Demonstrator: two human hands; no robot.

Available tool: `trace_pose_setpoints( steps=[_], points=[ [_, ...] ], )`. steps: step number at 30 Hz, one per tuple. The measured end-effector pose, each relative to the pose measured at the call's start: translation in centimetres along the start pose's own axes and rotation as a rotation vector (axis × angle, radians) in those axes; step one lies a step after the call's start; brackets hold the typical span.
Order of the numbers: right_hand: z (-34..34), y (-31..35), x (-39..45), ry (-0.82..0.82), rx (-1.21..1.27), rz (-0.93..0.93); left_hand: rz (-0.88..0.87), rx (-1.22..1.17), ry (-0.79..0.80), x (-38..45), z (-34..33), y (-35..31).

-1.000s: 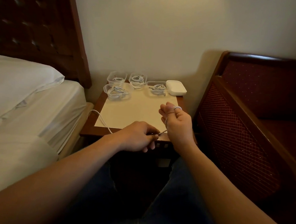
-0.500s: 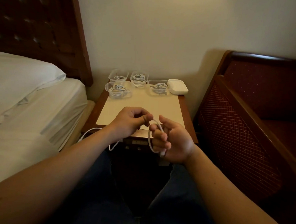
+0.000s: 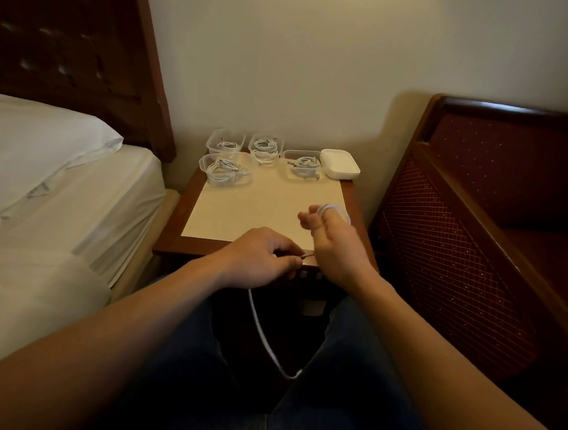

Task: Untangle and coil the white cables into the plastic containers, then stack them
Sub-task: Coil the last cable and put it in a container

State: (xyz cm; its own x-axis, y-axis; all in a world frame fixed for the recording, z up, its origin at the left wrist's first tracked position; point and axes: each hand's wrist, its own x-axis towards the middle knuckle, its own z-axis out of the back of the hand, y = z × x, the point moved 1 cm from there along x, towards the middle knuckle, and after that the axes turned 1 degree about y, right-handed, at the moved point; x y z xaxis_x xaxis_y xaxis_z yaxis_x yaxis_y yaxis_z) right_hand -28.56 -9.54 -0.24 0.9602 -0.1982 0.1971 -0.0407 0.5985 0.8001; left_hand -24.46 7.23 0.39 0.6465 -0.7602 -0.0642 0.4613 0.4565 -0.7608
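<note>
White and limp, the cable (image 3: 262, 330) looks light to me; my left hand (image 3: 256, 258) pinches its plug end at the table's (image 3: 243, 209) near edge, and my right hand (image 3: 337, 248) carries loops wound round its fingers (image 3: 309, 219).

The wooden counter (image 3: 171, 238) with its cream top is carrying four clear plastic containers (image 3: 227, 169) of coiled white cables (image 3: 225, 174) along its far edge, from 11 to 12 o'clock. A white lidded box (image 3: 339, 164) is sitting at 1 o'clock, just beside the rightmost container.

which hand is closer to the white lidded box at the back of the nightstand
Right. The right hand lies just in front of the box; the left hand sits farther back and left.
</note>
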Motion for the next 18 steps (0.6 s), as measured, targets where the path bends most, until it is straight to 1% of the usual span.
trace_pose_setpoints(
  steps=[1,2,3,4,7,8,10,12,14,16,18],
  points=[
    [-0.4,-0.3,-0.2,0.065,-0.233,0.039,-0.034,0.080,0.009,0.2,0.3,-0.2],
    [-0.7,-0.6,-0.3,0.126,-0.368,0.038,-0.061,0.157,0.000,0.3,0.8,-0.4],
    [-0.9,-0.8,-0.4,0.181,-0.395,0.004,-0.080,0.219,-0.029,0.5,1.3,-0.5],
    [-0.8,-0.9,-0.5,0.239,-0.319,-0.065,-0.091,0.256,-0.063,0.7,1.8,-0.5],
    [-0.6,-0.6,-1.4,0.479,0.113,-0.342,-0.116,0.271,-0.116,0.9,3.0,0.0],
    [-0.7,-0.3,-1.9,0.532,0.257,-0.405,-0.128,0.265,-0.119,1.0,3.1,0.3],
    [-1.0,0.2,-2.7,0.588,0.588,-0.486,-0.145,0.228,-0.143,1.0,3.1,1.0],
    [-0.9,0.4,-3.0,0.605,0.953,-0.527,-0.141,0.120,-0.199,1.0,2.7,2.0],
    [-0.8,0.5,-3.0,0.685,1.283,-0.528,-0.126,-0.070,-0.249,1.1,2.2,2.8],
    [-0.8,0.9,-3.1,0.811,1.529,-0.499,-0.118,-0.257,-0.279,1.1,1.3,3.2],
    [-1.1,1.4,-3.3,0.852,1.692,-0.460,-0.098,-0.423,-0.307,1.1,0.2,3.0]
  ],
)
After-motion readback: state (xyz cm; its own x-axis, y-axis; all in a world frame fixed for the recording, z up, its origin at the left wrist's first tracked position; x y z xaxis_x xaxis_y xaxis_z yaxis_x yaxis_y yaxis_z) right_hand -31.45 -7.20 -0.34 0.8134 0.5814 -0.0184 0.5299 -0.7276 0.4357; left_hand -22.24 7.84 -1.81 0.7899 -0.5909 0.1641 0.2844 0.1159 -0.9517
